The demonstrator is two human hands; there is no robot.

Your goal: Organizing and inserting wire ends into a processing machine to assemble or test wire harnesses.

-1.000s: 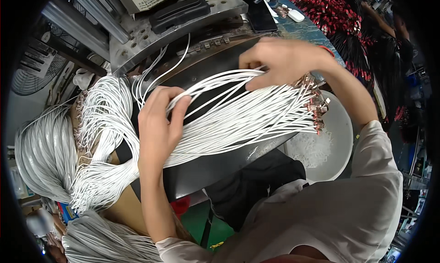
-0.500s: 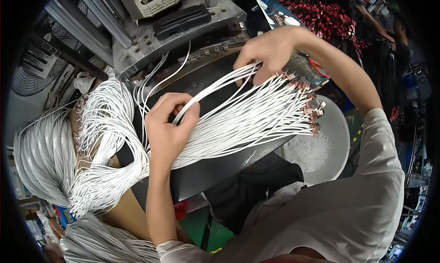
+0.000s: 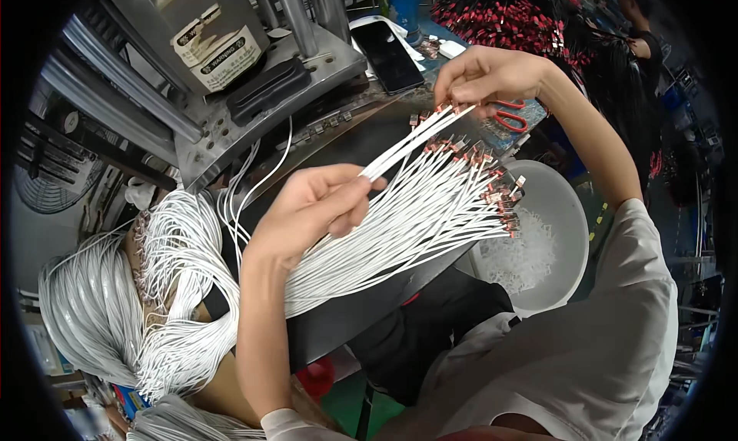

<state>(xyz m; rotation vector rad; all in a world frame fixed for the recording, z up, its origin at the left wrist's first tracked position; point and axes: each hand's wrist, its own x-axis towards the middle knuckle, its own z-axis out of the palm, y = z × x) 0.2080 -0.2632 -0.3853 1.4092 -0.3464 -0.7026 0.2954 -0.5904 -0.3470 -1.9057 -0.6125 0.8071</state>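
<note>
A few white cables (image 3: 411, 143) are lifted off the bundle and stretched between my hands. My left hand (image 3: 319, 210) is closed, pinching them between thumb and fingers. At their orange-and-metal connector ends, my right hand (image 3: 492, 79) pinches with thumb and fingertips; its fingers partly cover the connectors. Beneath lies a thick bundle of white cables (image 3: 369, 237), spread across the black work surface (image 3: 323, 329). The small metal connectors (image 3: 503, 195) of this bundle fan out at its right end, near the round bowl.
A metal press (image 3: 261, 95) with upright posts stands at the back left. Beyond it lie a black phone (image 3: 387, 56) and red-handled scissors (image 3: 510, 119). A pale bowl (image 3: 565, 249) holds clear bits. Cable coils (image 3: 88, 310) crowd the left; red-tipped black cables (image 3: 515, 26) lie far right.
My right hand has moved to the connector ends of the lifted cables. My left hand has shifted right along them. The whole view has turned slightly, and more of the phone and scissors shows.
</note>
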